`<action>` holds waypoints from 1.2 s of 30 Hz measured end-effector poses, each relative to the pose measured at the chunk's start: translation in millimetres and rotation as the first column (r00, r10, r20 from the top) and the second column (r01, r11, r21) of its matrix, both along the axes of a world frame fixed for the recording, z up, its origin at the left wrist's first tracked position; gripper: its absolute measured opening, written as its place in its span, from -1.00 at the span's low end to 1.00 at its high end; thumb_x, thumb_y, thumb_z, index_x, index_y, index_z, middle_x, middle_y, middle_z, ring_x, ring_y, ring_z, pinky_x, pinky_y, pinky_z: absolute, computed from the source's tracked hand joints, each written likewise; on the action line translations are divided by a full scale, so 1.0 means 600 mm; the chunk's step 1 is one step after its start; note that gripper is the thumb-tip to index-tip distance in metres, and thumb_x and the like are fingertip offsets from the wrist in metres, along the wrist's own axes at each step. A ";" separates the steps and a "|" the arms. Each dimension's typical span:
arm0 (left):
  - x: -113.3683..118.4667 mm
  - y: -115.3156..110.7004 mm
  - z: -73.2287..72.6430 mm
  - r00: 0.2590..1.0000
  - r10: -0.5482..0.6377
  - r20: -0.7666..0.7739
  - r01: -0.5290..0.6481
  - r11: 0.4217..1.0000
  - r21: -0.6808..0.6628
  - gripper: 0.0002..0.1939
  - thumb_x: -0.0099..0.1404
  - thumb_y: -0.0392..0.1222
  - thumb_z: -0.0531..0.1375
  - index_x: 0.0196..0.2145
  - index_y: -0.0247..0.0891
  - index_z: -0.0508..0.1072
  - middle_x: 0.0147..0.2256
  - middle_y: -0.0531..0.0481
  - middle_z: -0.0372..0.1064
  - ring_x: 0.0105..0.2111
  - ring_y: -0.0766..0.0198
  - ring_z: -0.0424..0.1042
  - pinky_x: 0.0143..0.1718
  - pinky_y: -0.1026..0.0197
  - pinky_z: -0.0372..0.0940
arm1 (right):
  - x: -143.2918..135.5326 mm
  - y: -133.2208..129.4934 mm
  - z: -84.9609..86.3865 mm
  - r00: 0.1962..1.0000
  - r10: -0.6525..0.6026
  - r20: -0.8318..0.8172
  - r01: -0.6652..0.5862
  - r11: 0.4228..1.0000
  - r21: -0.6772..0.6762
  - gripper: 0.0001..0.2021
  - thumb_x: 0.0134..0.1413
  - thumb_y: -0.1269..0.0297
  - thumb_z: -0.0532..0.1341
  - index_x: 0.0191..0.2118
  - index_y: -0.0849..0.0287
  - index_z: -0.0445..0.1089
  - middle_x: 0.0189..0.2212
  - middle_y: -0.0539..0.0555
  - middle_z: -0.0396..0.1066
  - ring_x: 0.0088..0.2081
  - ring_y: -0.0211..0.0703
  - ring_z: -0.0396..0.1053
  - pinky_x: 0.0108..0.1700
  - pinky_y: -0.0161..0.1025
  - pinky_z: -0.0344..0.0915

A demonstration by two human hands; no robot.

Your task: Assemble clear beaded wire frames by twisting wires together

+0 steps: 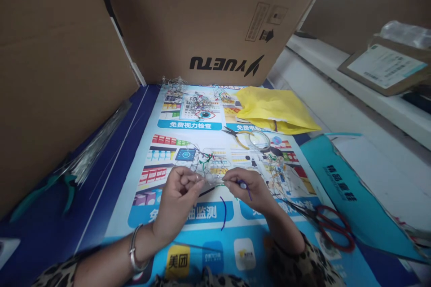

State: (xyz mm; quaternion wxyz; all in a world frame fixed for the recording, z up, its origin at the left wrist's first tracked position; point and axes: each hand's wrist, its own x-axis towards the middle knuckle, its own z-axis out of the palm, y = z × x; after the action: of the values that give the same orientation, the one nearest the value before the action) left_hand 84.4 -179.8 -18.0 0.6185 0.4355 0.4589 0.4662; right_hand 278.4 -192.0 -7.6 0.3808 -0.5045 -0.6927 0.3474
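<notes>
Near the left edge of the table (112, 188), pliers with teal handles (69, 188) lie at the end of a bunch of thin silver wires (97, 149). At the far edge, by a big brown cardboard box (188, 22), sits a small wire heap (173, 84), and just right of it is a second heap with bits of colour (200, 102). The left hand (182, 193) has its thumb and pointing finger pinching the wire tangle (211, 178), its other fingers curled. The wire tangle is between the hands, toward the table's near edge. A purple strip (224, 213) lies nearer that edge. Farther back, pliers with yellow handles (235, 134) lie just beside a clear ring (261, 148). The right hand (247, 184) pinches the wire tangle too; another purple strip (248, 192) shows by its fingers, but I cannot tell if they grip it. A yellow bag (276, 107) lies near the far right corner. Scissors with red handles (316, 219) lie toward the near right corner, beside a teal shoebox (360, 206).
</notes>
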 end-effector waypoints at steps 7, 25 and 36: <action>-0.002 0.007 -0.001 0.996 -0.042 0.073 0.044 0.998 -0.038 -0.75 0.14 -0.17 0.25 -0.33 -0.21 0.21 -0.47 0.17 0.29 -0.66 0.55 0.11 -0.66 0.46 0.07 | 0.002 0.003 -0.006 1.000 -0.019 -0.014 0.018 0.997 -0.078 -0.92 0.02 0.33 0.17 -0.40 0.20 0.37 -0.63 -0.07 0.26 -0.59 -0.37 0.18 -0.52 -0.40 0.15; -0.011 0.008 0.001 0.949 -0.103 -0.298 0.116 0.993 0.025 -0.78 0.11 -0.06 0.24 -0.31 -0.22 0.52 -0.51 0.04 0.40 -0.64 0.42 0.19 -0.68 0.37 0.12 | 0.013 0.010 -0.029 0.985 -0.085 -0.148 0.048 0.970 -0.237 -0.86 0.03 0.23 0.20 -0.34 0.21 0.36 -0.61 -0.10 0.24 -0.64 -0.42 0.23 -0.60 -0.45 0.17; -0.013 0.016 -0.005 0.978 -0.132 -0.158 0.123 0.990 -0.066 -0.79 0.17 -0.07 0.21 -0.30 -0.26 0.41 -0.62 0.12 0.31 -0.60 0.41 0.28 -0.53 0.36 0.21 | 0.033 0.006 -0.001 0.967 0.082 -0.242 -0.145 0.955 -0.258 -0.77 0.03 0.27 0.21 -0.17 0.20 0.29 -0.50 -0.06 0.29 -0.52 -0.37 0.29 -0.48 -0.40 0.24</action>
State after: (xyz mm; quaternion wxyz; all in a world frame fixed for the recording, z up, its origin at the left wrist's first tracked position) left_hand 76.4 -170.1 -21.2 0.6197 0.4831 0.4917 0.3754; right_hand 297.9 -188.7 -7.9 0.3639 -0.4679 -0.6176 0.5170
